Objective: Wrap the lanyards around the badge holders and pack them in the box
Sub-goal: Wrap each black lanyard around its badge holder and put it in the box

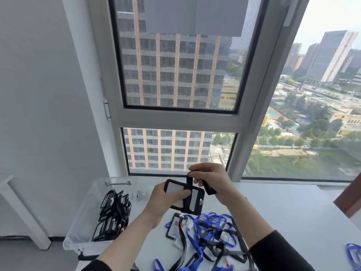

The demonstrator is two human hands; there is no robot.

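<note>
Tangled lanyards (211,237), blue and black, heaped nearest on the white table (293,212), directly under the work. Above them, left hand (162,200) clamped on a dark badge holder (172,187), thumb across its face; right hand (213,178) pinching the black lanyard strap (189,181) at the holder's top edge. Keep the strap flat and taut, lay each turn beside the last, pin with the left thumb. Off to the left, clear box (86,216) already holding wrapped holders (115,212). Mind the loose loops below: likely to snag a trailing end
</note>
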